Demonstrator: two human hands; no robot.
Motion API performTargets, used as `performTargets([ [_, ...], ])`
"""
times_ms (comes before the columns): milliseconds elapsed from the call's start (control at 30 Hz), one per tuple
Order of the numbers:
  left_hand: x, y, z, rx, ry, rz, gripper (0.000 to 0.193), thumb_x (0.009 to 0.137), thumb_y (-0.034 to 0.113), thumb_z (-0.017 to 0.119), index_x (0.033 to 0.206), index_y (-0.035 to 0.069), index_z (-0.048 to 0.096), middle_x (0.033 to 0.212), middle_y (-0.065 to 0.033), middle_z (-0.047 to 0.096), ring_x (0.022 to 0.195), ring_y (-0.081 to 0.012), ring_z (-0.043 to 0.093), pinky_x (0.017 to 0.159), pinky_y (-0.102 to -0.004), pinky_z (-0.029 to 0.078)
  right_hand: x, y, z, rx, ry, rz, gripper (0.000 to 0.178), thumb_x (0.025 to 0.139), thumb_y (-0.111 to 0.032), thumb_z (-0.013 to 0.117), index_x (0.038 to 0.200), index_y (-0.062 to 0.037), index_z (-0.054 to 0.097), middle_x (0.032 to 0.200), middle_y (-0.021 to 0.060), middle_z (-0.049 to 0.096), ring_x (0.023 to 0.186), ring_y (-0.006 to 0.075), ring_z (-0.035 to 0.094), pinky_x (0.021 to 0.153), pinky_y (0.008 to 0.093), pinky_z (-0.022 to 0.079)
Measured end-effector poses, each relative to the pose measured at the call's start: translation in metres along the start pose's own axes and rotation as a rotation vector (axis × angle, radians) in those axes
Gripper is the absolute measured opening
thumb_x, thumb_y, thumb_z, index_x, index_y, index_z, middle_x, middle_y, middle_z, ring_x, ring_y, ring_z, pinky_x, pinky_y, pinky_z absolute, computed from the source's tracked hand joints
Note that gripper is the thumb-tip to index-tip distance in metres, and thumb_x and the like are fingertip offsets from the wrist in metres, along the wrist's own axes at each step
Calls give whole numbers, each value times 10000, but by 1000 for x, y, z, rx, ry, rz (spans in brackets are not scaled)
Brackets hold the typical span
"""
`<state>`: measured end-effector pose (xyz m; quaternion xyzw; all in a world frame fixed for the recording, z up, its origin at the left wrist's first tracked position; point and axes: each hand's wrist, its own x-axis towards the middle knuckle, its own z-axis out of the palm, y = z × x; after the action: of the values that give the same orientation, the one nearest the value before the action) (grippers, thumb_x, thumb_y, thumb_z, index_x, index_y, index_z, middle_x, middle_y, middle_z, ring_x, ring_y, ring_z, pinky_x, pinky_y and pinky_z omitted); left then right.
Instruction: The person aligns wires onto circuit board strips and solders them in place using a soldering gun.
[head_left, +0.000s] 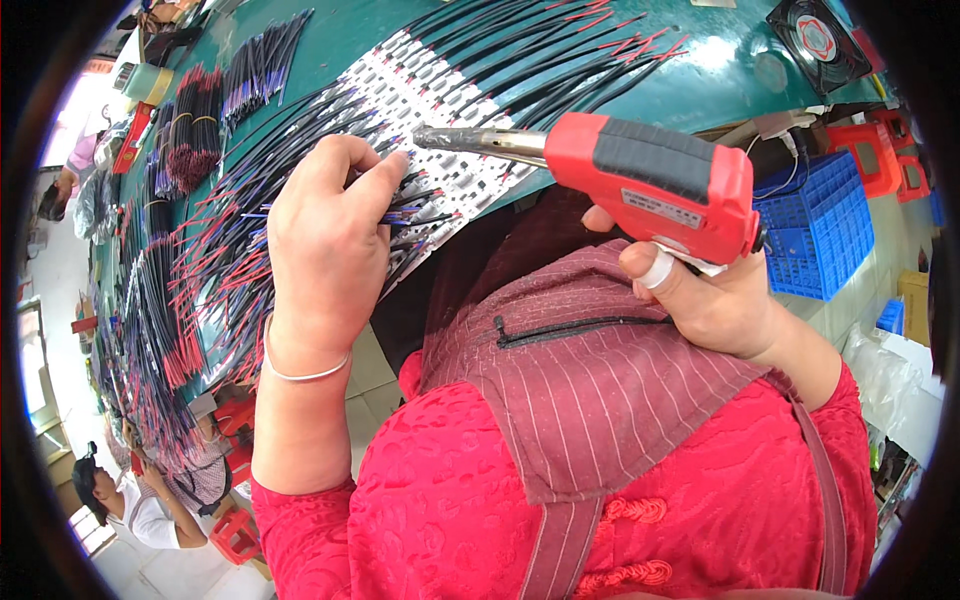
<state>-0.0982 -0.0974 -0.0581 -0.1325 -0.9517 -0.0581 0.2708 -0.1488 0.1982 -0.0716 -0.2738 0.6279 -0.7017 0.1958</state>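
My left hand (328, 225) is pinched closed on a wire above a row of dark wires, thumb and forefinger together; the fingers mostly hide the wire. In my right hand (715, 305), a red and black soldering gun (650, 185) points left, and its dark metal tip (450, 138) sits just right of my left fingertips. A white band wraps the right thumb. Beneath the tip lies a panel of small white parts (465, 180) in rows. Black wires with red ends (540, 60) spread from its far side, and dark wires with red and blue ends (230, 240) spread from its left.
Bundled wires (195, 130) lie on the green table (340, 30) at the left. A small black fan (818, 45) stands far right. Blue crates (820, 230) and red stools (865, 155) are right of the table. Another person (145, 505) sits at lower left.
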Motion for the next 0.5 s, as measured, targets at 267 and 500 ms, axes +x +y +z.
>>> performTargets([
  [267,4,2,-1,94,-13,28,339,665,-66,688,979,46,747,893,-87,618,810,-285,649,688,-393,535,-2,11,-9,-168,-69,-62,292,989,-108,681,1261,-28,616,1035,52,685,767,70,585,679,240,515],
  [500,3,2,0,72,-7,3,419,613,-136,664,983,48,732,897,-83,607,779,-265,634,694,-372,518,7,5,-1,-181,-62,-107,327,958,-26,702,1274,1,623,1117,98,723,948,134,687,851,293,564],
])
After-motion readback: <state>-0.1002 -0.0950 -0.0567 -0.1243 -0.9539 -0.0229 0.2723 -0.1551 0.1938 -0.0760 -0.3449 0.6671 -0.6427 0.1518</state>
